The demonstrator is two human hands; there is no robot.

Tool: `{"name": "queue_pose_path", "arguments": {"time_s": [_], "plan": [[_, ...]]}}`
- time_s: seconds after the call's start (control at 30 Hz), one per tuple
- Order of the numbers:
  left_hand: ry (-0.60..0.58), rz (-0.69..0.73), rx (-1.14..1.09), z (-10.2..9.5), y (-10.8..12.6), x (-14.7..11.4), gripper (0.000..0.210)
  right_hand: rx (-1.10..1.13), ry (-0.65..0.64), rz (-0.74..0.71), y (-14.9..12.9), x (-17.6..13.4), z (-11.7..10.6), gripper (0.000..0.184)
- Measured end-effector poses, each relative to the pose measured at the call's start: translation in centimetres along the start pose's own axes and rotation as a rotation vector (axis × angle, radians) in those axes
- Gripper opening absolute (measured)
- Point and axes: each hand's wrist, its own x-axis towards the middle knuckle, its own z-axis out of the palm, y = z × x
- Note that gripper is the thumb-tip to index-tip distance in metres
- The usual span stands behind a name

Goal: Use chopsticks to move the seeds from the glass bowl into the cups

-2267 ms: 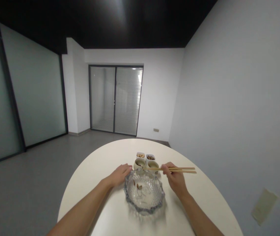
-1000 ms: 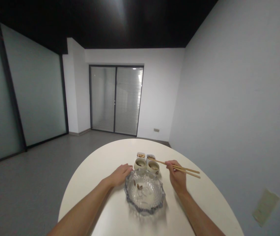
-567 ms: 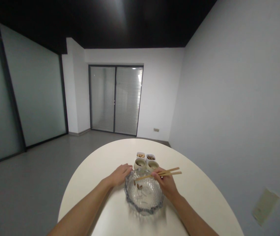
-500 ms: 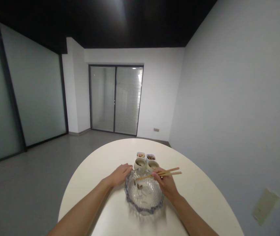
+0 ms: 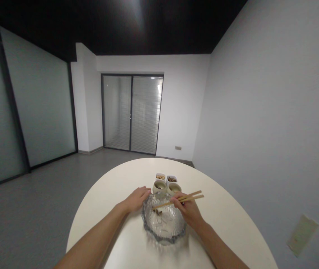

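Note:
A pair of wooden chopsticks is in my right hand, the fingers closed round them above the right side of a clear glass bowl with a scalloped rim. Their tips reach down to a few small dark brown pieces in the bowl; whether they pinch one I cannot tell. My left hand rests at the bowl's upper left rim, fingers stretched out and holding nothing. Just beyond the bowl stand two beige cups, the left one with something dark inside. The right cup is partly behind my right hand.
Behind the cups are a white dish of pale nut-like pieces and another white dish of dark pieces. Everything stands on a round cream table. A wall rises at the right.
The chopsticks have shifted slightly left, and their tips are lower, at the dark pieces. My left hand and the bowl have stayed in place.

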Motion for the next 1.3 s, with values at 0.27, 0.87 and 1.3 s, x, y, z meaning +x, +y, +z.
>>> {"name": "queue_pose_path", "arguments": {"time_s": [0.27,0.87,1.3], "plan": [[0.005,0.032,-0.012,0.0,0.1,0.1,0.061,0.005,0.019,-0.035,-0.4,0.1,-0.1,0.043],[-0.007,0.065,0.045,0.1,-1.0,0.1,0.066,-0.153,0.531,0.050,1.6,3.0,-3.5,0.064],[0.000,0.050,0.007,-0.1,-0.7,-0.1,0.061,-0.348,0.492,0.075,3.6,5.9,-3.5,0.074]]}}
